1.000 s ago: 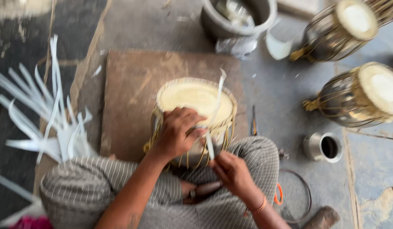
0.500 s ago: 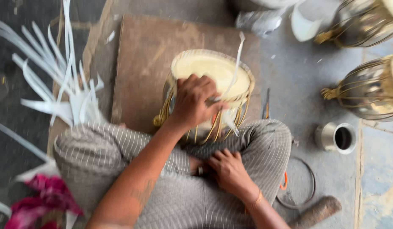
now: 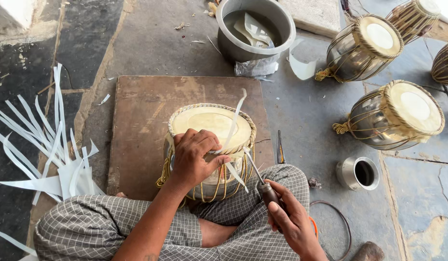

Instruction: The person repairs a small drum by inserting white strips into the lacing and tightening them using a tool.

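A small metal drum [image 3: 212, 126] with a pale skin head and yellow rope lacing stands upright on a brown wooden board [image 3: 142, 116], against my crossed legs. My left hand [image 3: 195, 157] grips its near rim and pinches a white hide strap [image 3: 233, 126] that sticks up over the head. My right hand [image 3: 289, 217] holds a dark-handled awl [image 3: 259, 176], whose metal tip touches the lacing at the drum's right rim.
Several white hide strips [image 3: 40, 150] lie on the floor at left. A grey pot [image 3: 279, 21] with soaking strips stands at the top. Finished drums [image 3: 403, 116] lie on their sides at right, near a small metal cup [image 3: 359, 173].
My right hand has come up from my lap with the awl to the drum's rim. My left hand has shifted slightly on the rim, still pinching the strap. The camera view has steadied.
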